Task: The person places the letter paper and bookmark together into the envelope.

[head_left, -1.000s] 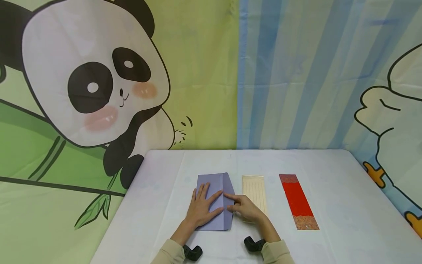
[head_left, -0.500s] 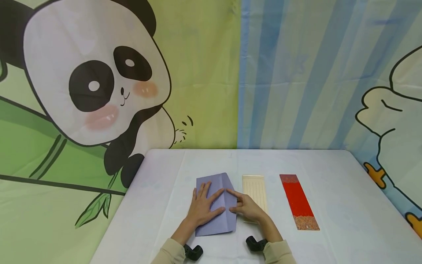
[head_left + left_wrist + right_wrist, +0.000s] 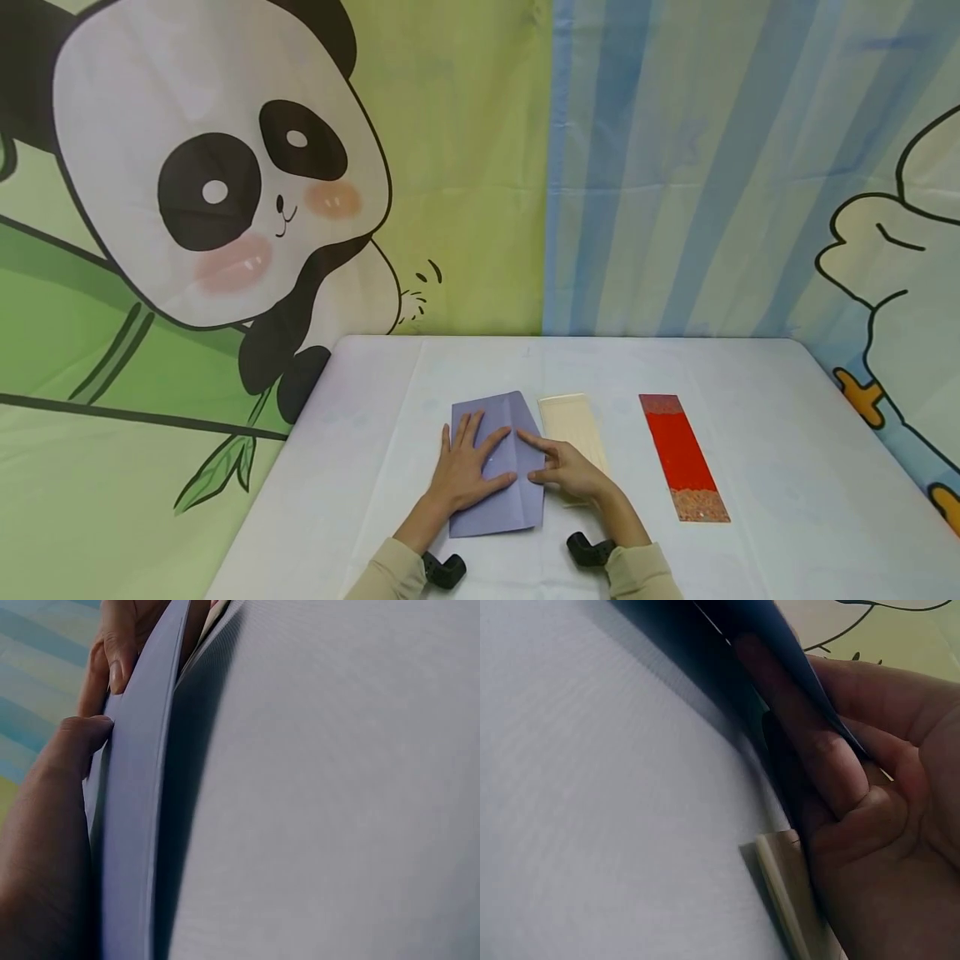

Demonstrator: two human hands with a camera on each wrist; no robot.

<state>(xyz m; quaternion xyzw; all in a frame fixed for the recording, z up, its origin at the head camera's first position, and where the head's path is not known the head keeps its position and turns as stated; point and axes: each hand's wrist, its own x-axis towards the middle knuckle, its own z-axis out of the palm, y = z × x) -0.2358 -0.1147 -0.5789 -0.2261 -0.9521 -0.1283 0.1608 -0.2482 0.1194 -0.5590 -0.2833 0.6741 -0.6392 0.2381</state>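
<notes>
A lavender folded paper (image 3: 487, 522) lies on the white table, a creased flap along its right side. My left hand (image 3: 461, 473) rests on it, fingers spread and thumb reaching toward the crease. At the flap, my right hand (image 3: 576, 477) pinches the paper, index finger and thumb near the crease. Seen from the right wrist, the paper (image 3: 795, 656) passes between the right hand's fingers (image 3: 844, 776). The left wrist view shows the paper's near edge (image 3: 142, 787) lifted above the tabletop, with a dark shadow under it.
A cream ribbed panel (image 3: 567, 417) lies partly beneath the right hand and wrist. Farther right is a red strip (image 3: 682, 458) with patterned ends. Black wrist devices (image 3: 590, 551) sit at both cuffs. A panda-printed curtain (image 3: 210, 192) hangs behind the table.
The paper's lower edge has come nearer and its right flap reaches farther right. The right hand has shifted slightly right, and the cream panel has turned, its top swinging left. The left hand stays on the paper.
</notes>
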